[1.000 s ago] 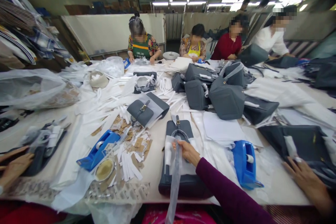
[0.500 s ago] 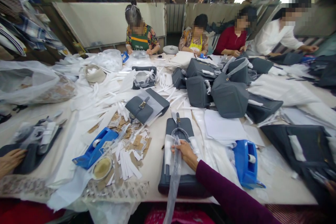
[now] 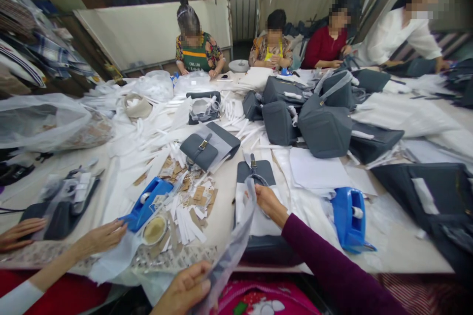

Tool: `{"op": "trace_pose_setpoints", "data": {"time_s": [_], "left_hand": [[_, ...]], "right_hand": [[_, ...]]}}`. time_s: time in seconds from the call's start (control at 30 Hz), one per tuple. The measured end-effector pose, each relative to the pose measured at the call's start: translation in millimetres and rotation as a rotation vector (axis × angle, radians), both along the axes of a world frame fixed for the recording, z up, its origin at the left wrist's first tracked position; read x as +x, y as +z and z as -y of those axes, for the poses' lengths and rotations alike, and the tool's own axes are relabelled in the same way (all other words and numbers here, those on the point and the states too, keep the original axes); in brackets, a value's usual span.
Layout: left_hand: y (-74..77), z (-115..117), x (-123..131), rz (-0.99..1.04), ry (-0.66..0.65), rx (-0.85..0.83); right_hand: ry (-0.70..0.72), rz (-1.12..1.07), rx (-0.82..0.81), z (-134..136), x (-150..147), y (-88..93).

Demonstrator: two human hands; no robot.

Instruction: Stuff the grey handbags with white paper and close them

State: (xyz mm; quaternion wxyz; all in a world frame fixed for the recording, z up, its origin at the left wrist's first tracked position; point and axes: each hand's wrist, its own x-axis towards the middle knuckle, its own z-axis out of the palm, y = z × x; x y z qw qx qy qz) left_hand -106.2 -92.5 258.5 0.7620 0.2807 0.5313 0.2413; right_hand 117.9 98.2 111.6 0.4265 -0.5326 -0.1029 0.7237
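My right hand (image 3: 268,203), in a purple sleeve, is closed on the upper end of a long clear plastic strip (image 3: 236,246) at the handle of a flat grey handbag (image 3: 258,251) lying in front of me. My left hand (image 3: 186,291) shows at the bottom edge, its fingers closed on the lower end of the same strip. The strip hangs slack between both hands over the table edge. White paper wrapping covers part of the bag's front.
Two blue tape dispensers (image 3: 148,203) (image 3: 349,219) flank the bag. A co-worker's hands (image 3: 101,237) (image 3: 20,233) rest at the left. Paper strips and tags (image 3: 188,206), a folded grey bag (image 3: 207,147), piled grey handbags (image 3: 321,128) and several seated people across the table (image 3: 399,261).
My left hand has come into view and taken the strip's lower end. My right hand stays at the bag handle. A co-worker's arm has reached in near the left tape dispenser.
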Motion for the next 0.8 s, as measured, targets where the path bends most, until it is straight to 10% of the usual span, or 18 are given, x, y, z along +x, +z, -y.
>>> {"op": "trace_pose_setpoints", "data": {"time_s": [0.2, 0.4, 0.57, 0.8], "left_hand": [[25.1, -46.3, 24.4, 0.097, 0.491, 0.134], [12.7, -107.9, 48.7, 0.229, 0.675, 0.395], [9.7, -119.3, 55.3, 0.204, 0.513, 0.47], [-11.4, -65.8, 72.8, 0.114, 0.158, 0.274]], "right_hand": [[0.467, -0.245, 0.292, 52.7, 3.4, 79.1], [0.824, -0.215, 0.56, 64.7, -24.0, 125.5], [0.725, -0.093, 0.499, 54.5, -25.2, 125.1], [0.461, -0.007, 0.575, 44.0, -5.8, 145.7]]}}
